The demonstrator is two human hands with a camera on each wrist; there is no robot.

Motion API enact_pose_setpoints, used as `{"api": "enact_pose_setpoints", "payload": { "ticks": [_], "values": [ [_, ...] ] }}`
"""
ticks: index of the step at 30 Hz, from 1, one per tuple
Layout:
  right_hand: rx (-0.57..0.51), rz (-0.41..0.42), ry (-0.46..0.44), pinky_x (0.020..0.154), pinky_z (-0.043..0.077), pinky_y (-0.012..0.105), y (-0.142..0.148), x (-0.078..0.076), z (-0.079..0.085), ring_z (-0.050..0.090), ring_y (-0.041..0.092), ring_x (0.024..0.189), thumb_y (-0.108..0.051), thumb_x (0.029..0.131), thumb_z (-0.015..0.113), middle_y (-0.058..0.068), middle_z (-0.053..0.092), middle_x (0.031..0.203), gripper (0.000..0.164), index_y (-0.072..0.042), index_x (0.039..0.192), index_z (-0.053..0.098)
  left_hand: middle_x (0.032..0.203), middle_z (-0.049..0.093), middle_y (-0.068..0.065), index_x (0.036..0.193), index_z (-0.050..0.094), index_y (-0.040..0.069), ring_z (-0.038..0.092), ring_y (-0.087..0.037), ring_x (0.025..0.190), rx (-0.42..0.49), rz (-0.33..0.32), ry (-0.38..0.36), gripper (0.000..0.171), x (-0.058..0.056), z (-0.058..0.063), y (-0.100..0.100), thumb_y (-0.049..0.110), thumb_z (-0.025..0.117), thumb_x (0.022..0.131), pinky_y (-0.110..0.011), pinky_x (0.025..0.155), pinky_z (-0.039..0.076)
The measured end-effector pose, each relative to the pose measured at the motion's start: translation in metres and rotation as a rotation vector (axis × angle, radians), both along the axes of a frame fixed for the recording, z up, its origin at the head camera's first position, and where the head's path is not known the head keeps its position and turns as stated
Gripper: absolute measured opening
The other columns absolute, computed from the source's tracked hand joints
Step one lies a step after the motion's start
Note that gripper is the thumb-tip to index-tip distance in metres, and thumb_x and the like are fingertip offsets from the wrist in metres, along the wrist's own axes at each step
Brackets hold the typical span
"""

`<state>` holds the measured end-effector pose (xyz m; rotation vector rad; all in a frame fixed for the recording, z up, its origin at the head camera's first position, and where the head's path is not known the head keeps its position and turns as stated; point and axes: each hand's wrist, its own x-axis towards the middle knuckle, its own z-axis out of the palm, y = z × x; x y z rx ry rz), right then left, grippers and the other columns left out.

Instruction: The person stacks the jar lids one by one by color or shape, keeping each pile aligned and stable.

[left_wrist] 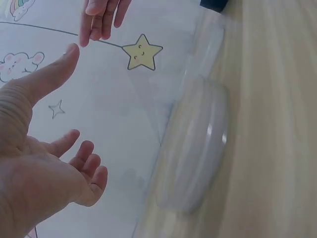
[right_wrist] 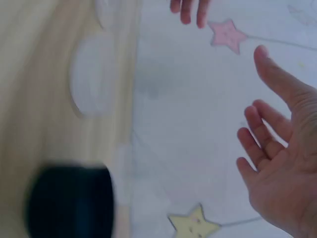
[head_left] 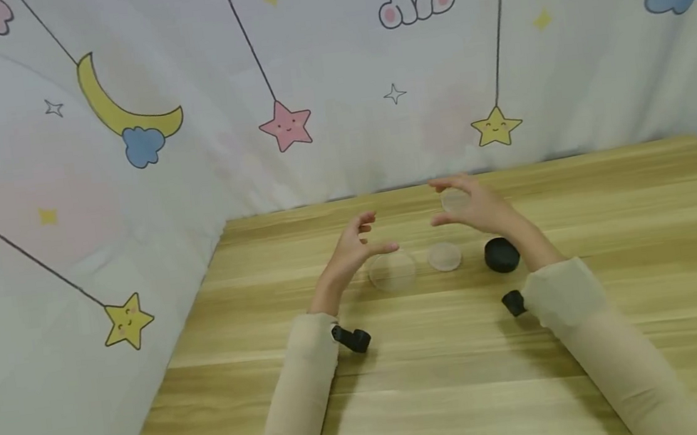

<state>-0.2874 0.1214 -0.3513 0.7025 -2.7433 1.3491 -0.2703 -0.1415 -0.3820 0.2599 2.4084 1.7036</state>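
Above the table, my left hand (head_left: 349, 252) is raised with thumb and fingers spread apart, holding nothing. Its thumb overlaps the far rim of a clear, shallow round dish (head_left: 393, 273) in the head view. Seen from the left wrist, that dish (left_wrist: 195, 148) has ridged, see-through sides. My right hand (head_left: 479, 208) also hovers with parted fingers and holds nothing. Behind its curve shows a clear round piece (head_left: 455, 200), partly hidden. Between the hands lies a smaller frosted disc (head_left: 445, 257). A black round puck-like piece (head_left: 502, 256) sits beside the right wrist.
The wooden tabletop (head_left: 431, 380) runs back to a white curtain (head_left: 348, 153) printed with stars and moons. Black wrist cameras (head_left: 354, 339) stick out from both cuffs, low over the table. More curtain hangs along the left side.
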Motion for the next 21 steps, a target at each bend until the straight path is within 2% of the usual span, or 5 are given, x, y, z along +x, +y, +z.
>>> {"api": "enact_pose_setpoints", "payload": {
  "ticks": [4,9,14,17,21],
  "values": [
    [-0.013,-0.05,0.024,0.113,0.026,0.062,0.026,-0.013,0.015,0.036,0.038,0.138,-0.028,0.084,0.078,0.019,0.053,0.136,0.069,-0.013,0.144,0.048,0.151,0.038,-0.01,0.149,0.035,0.013,0.033,-0.031,0.14,0.044,0.046,0.046,0.082,-0.013,0.016,0.032,0.016,0.08,0.081,-0.047,0.114,0.033],
    [-0.016,-0.088,-0.06,0.112,0.026,0.064,0.058,-0.031,0.01,0.033,0.037,0.141,-0.028,0.087,0.075,0.018,0.048,0.143,0.069,-0.016,0.147,0.044,0.148,0.043,-0.007,0.148,0.038,0.014,0.038,-0.026,0.133,0.108,0.124,0.07,0.082,-0.029,0.023,0.073,0.015,0.082,0.079,-0.044,0.107,0.041],
    [0.029,-0.061,-0.172,0.116,0.02,0.062,0.074,-0.047,-0.006,0.026,0.039,0.144,-0.032,0.089,0.072,0.019,0.038,0.153,0.075,-0.012,0.151,0.036,0.146,0.044,-0.009,0.147,0.038,0.013,0.038,-0.029,0.136,0.147,0.18,-0.009,0.082,-0.047,0.008,0.103,0.015,0.082,0.078,-0.045,0.108,0.041],
    [0.036,-0.038,-0.205,0.118,0.016,0.06,0.078,-0.056,-0.017,0.024,0.041,0.145,-0.026,0.091,0.07,0.022,0.035,0.154,0.072,-0.008,0.151,0.035,0.147,0.044,-0.014,0.148,0.036,0.009,0.041,-0.032,0.135,0.154,0.2,-0.053,0.084,-0.058,-0.005,0.117,0.013,0.082,0.078,-0.045,0.108,0.041],
    [0.041,-0.018,-0.238,0.115,0.02,0.063,0.082,-0.066,-0.032,0.024,0.046,0.143,-0.019,0.093,0.067,0.026,0.032,0.154,0.07,-0.001,0.151,0.032,0.146,0.045,-0.017,0.148,0.035,0.005,0.046,-0.034,0.132,0.144,0.235,-0.084,0.084,-0.067,-0.017,0.134,0.014,0.082,0.078,-0.044,0.108,0.042]
  ]
}}
